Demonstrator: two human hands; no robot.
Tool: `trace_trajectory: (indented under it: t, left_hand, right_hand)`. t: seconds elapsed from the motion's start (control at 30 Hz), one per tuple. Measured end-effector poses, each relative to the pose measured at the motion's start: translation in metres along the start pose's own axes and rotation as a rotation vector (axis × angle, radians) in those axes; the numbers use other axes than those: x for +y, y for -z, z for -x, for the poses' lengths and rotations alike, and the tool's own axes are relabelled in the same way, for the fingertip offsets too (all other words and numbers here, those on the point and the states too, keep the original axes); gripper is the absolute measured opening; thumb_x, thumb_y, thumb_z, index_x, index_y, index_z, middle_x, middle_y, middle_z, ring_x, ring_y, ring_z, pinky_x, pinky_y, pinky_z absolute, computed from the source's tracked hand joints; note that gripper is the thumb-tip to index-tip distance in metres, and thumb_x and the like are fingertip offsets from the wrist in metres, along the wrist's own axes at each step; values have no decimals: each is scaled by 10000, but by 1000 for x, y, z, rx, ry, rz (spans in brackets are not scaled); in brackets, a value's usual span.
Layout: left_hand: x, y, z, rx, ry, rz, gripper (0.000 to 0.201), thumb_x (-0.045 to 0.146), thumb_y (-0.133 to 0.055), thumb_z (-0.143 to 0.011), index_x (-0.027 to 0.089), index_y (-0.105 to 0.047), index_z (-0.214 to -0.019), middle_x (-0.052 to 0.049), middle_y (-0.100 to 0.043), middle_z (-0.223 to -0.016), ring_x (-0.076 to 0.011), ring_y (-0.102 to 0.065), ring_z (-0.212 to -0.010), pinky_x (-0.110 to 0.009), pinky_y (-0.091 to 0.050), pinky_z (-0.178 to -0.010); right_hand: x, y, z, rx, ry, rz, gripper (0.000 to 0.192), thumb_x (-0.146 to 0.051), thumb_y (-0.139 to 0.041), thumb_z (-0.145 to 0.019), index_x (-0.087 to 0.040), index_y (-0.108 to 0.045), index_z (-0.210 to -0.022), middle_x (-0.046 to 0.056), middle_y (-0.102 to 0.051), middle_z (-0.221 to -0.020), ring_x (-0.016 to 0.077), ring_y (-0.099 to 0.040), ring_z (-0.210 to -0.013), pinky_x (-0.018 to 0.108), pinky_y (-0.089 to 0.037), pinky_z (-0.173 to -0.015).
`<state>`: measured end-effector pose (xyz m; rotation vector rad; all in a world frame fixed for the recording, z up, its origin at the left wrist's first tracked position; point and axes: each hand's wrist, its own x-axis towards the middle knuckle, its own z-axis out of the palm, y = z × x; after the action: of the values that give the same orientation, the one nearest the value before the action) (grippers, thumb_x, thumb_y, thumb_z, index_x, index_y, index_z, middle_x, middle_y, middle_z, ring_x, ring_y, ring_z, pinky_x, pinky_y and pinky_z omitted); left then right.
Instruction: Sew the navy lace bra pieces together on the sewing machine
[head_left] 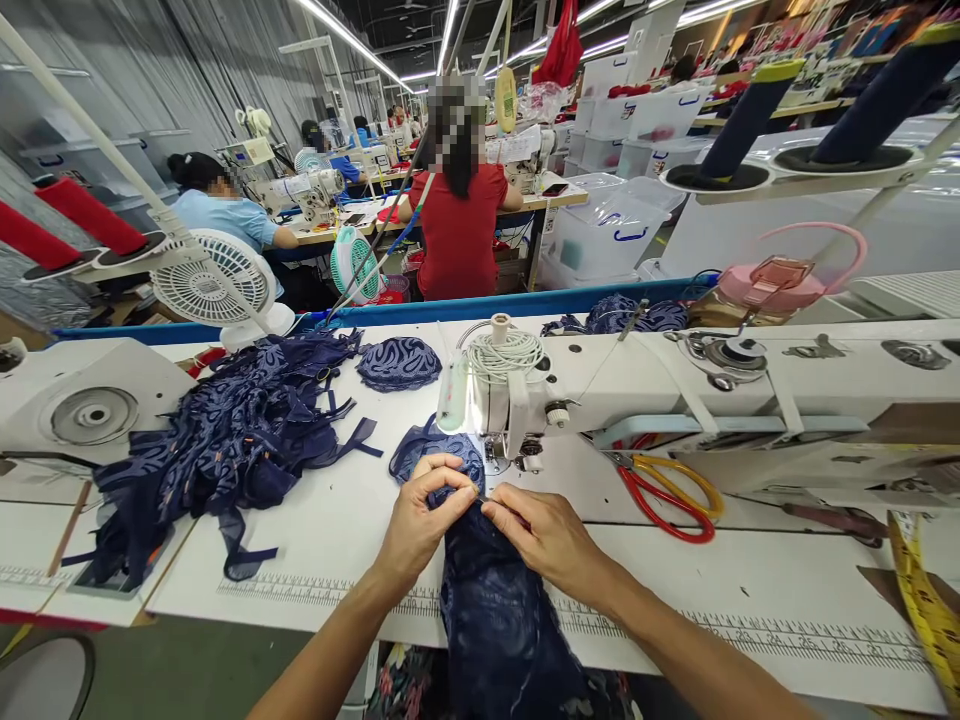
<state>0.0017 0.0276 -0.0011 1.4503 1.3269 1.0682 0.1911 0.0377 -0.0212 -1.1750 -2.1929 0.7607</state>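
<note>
My left hand (pixel 429 508) pinches the edge of a navy fabric piece (pixel 491 610) with thumb and forefinger, just in front of the sewing machine's (pixel 517 410) lit needle area. Close by on its right, my right hand (pixel 541 532) is closed in a pinch at the same edge, with something thin and dark at its fingertips that is too small to name. The plain dark cloth hangs over the table's front edge towards my lap. Behind my left fingers, a patterned navy lace part (pixel 420 447) lies beside the presser foot.
A heap of navy lace pieces (pixel 247 430) covers the left; one lace cup (pixel 399 362) lies behind. Red-and-yellow-handled scissors (pixel 667 495) and a yellow tape measure (pixel 919 590) are on the right. Ahead stands a white fan (pixel 214 280); co-workers sit beyond the blue-edged table.
</note>
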Motion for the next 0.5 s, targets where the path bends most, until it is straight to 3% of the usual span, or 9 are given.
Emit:
trace_trajectory:
  t: [0.13, 0.23, 0.3, 0.37, 0.4, 0.5]
  left_hand:
    - [-8, 10, -5, 30, -113, -91, 194, 330, -568, -912, 200, -702, -859, -79, -631, -1150, -228, -568, -1141, -348, -418, -1020]
    - [-27, 25, -8, -113, -303, -370, 279, 289, -431, -985, 220, -637, -1159, -76, -643, -1233, -213, -568, -1189, -421, -348, -1121]
    - [-41, 36, -7, -172, -399, -603, 354, 275, -390, -1001, 225, -532, -1321, -76, -619, -1300, -223, -533, -1251, -471, -322, -1146]
    - [-51, 43, -2, -138, -454, -796, 392, 292, -378, -1007, 203, -478, -1375, -95, -598, -1332, -248, -495, -1295, -491, -367, -1115]
    - [-54, 47, 1, -121, -469, -877, 409, 314, -384, -1007, 191, -464, -1389, -108, -588, -1342, -264, -479, -1307, -497, -392, -1090]
    - [-56, 55, 16, -179, -490, -1042, 582, 482, -507, -941, 186, -412, -1434, -139, -528, -1402, -334, -434, -1323, -528, -423, -1024]
  right_hand:
    - [2, 10, -2, 53, -25, 120, 256, -366, -378, -1007, -242, -469, -802, -25, -564, -656, 146, -507, -552, 262, -330, -561]
    - [-12, 12, 12, 70, 24, 228, 187, -327, -353, -1012, -243, -499, -932, 12, -632, -771, 168, -588, -624, 271, -379, -574]
    - [-25, 0, 34, 27, 146, 293, 174, -371, -414, -985, -234, -515, -1023, 41, -645, -856, 183, -617, -679, 275, -416, -582]
    - [-32, -20, 60, -78, 232, 365, 367, -467, -533, -893, -192, -506, -1134, 80, -642, -950, 207, -626, -695, 293, -447, -575]
    - [-33, -28, 72, -73, 316, 395, 354, -447, -543, -869, -171, -524, -1090, 68, -639, -866, 174, -572, -552, 277, -397, -480]
    - [-25, -28, 100, -188, 168, 256, 62, -208, -490, -861, -213, -545, -890, 2, -611, -723, 134, -533, -519, 233, -391, -478]
